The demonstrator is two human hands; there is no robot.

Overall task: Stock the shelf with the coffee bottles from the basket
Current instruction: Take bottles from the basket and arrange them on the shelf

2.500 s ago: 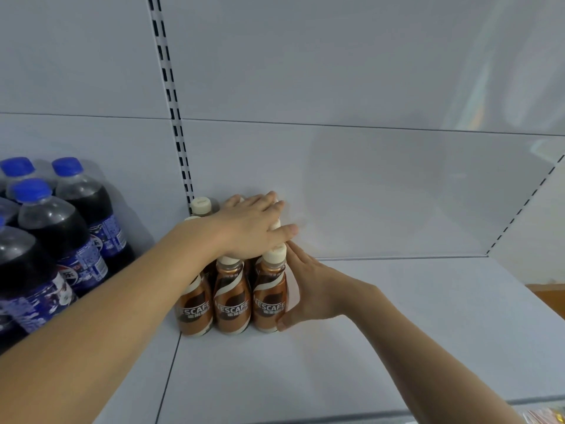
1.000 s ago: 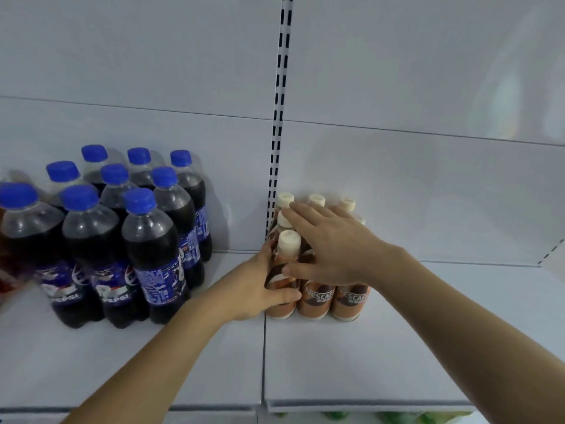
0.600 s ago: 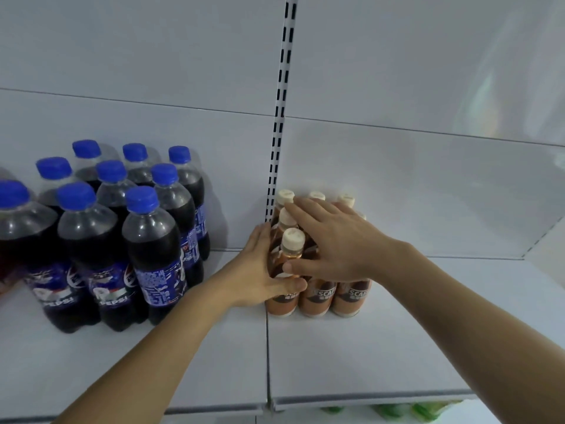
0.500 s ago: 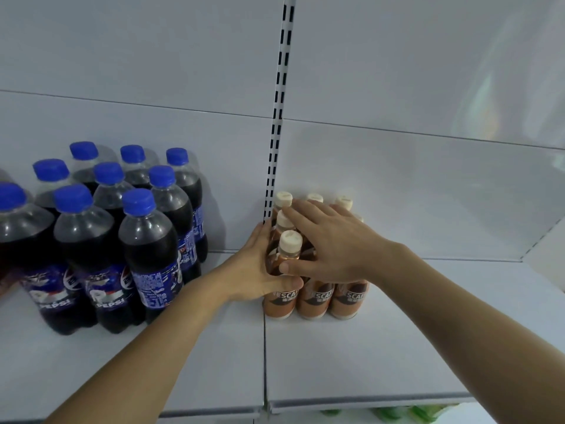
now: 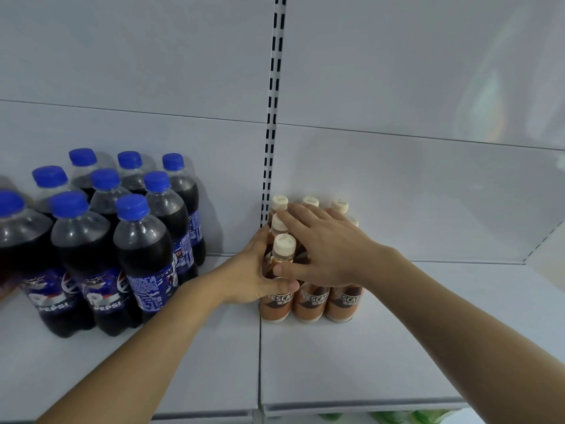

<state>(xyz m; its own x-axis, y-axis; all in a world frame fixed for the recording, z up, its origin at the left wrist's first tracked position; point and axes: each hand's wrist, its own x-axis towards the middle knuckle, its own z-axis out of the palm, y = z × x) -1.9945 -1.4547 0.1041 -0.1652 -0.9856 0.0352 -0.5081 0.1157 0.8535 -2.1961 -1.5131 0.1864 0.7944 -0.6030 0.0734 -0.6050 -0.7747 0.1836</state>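
Note:
Several brown Nescafe coffee bottles with cream caps stand in a tight block on the white shelf, against the back wall just right of the slotted upright. My left hand wraps the left side of the front-left bottle, thumb across its front. My right hand lies flat over the caps of the block, fingers spread, thumb touching the front-left bottle's neck. The middle bottles are hidden under it. The basket is not in view.
A cluster of dark Pepsi bottles with blue caps stands on the shelf to the left, a hand's width from the coffee block. A slotted upright runs up the back wall. Green items show below the shelf's front edge.
Earlier my left hand lay on top and my right hand pressed the block's right side; now the left grips the left side and the right lies on top. Over the last second both barely move.

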